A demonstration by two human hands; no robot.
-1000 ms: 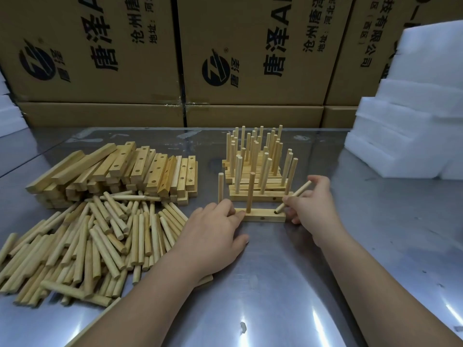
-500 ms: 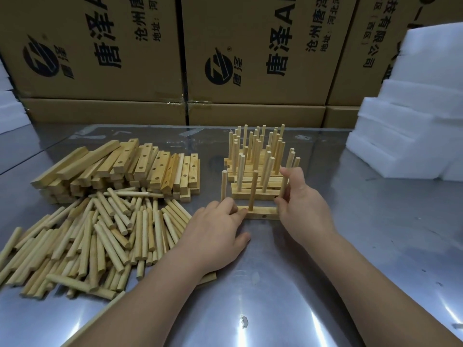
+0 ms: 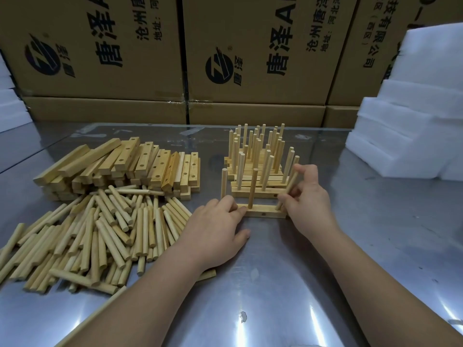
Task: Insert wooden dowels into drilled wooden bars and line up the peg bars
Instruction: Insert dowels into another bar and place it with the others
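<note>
I've got R hand (image 3: 305, 204) pinching 3rd dowel (image 3: 288, 190), tilted, over right hole of the bar (image 3: 263, 212), mid-bench (image 3: 275, 284). L hand (image 3: 215, 229) fingers loosely extended, pressing bar's left end. Two pegs in. Peg bars (image 3: 258, 169) lined up behind it. Loose dowels (image 3: 100, 234) and blank bars (image 3: 125, 169) toward left edge, so I reckon lots left.

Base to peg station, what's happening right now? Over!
Left hand pressing left end of bar. Right hand gripping tilted dowel at its right end. Finished peg bars close behind; nothing blocking.

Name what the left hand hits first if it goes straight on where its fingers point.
The front bar: the left hand seems to touch its left end. Finished peg bars stand behind.
</note>
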